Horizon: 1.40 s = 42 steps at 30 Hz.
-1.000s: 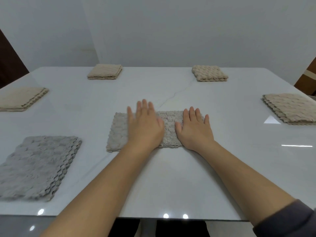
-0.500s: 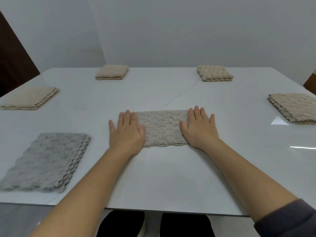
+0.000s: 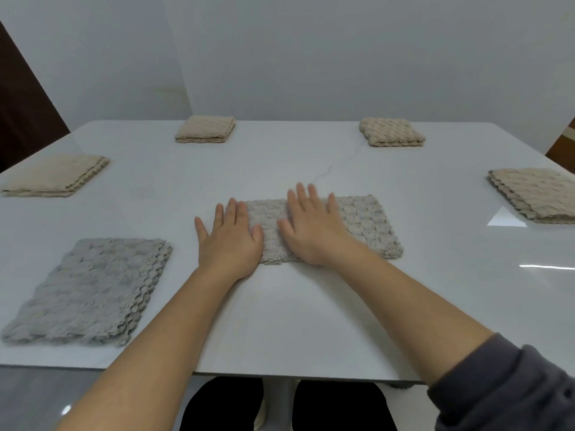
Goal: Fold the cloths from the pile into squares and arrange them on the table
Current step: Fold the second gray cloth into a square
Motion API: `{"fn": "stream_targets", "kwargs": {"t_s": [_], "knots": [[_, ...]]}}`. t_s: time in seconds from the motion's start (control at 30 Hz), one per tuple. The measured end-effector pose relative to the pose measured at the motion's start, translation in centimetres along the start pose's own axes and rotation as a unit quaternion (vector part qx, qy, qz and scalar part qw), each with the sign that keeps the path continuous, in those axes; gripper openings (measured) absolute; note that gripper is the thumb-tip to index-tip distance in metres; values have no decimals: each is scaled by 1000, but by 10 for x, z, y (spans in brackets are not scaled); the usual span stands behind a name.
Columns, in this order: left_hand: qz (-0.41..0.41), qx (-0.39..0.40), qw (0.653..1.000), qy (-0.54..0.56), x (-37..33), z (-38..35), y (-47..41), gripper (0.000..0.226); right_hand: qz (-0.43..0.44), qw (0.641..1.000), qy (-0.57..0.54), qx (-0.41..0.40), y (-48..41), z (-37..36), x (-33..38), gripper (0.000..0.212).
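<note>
A grey textured cloth [image 3: 364, 223], folded into a long rectangle, lies in the middle of the white table [image 3: 295, 312]. My left hand [image 3: 231, 239] lies flat with straight fingers over the cloth's left end. My right hand [image 3: 314, 227] presses flat on the cloth's middle, fingers spread. Neither hand grips the cloth. The cloth's right part is uncovered.
A folded grey cloth [image 3: 90, 290] lies at the near left. Beige folded cloths sit at the left edge [image 3: 53, 175], back left [image 3: 205, 129], back right [image 3: 390, 132] and right edge [image 3: 538, 194]. The table's front edge runs close to my body.
My right hand has slid left from the cloth's right end to its middle. My left hand has stayed at the left end after moving there from the middle.
</note>
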<state>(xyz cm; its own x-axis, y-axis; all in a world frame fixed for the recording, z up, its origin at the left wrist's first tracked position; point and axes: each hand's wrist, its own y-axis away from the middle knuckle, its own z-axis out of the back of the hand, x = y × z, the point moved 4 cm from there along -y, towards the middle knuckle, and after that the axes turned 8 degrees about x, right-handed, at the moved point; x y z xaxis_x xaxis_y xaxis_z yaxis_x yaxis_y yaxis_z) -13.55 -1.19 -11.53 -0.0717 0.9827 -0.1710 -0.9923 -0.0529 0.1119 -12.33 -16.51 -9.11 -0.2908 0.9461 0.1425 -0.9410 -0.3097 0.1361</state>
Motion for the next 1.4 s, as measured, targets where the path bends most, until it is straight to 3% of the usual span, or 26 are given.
{"fn": "stream_targets", "kwargs": {"t_s": [0.1,0.5,0.6,0.73,1.03,1.2,1.3,1.4], "knots": [[-1,-2,1000,-2,0,0,-1,63,4,1000,-11,15,-1,-14,-6,66],[-3,5,1000,-1,-1,1,1,64,-113,993,-30,10,30,-7,-89,69],[18,-21,1000,2,-1,8,9,67,-117,992,-20,28,27,-2,-90,68],[39,-79,992,93,6,31,23,56,-97,995,-15,-3,18,12,-76,65],[130,53,930,341,19,55,4,51,-31,999,-5,13,-9,1,-33,65],[169,118,872,443,25,56,2,19,-30,999,-2,22,-9,-7,-32,65],[177,157,870,433,23,55,-2,22,-31,999,-1,22,-9,-6,-32,65],[157,141,890,405,21,59,-7,24,-38,999,1,28,-8,-6,-31,66]]}}
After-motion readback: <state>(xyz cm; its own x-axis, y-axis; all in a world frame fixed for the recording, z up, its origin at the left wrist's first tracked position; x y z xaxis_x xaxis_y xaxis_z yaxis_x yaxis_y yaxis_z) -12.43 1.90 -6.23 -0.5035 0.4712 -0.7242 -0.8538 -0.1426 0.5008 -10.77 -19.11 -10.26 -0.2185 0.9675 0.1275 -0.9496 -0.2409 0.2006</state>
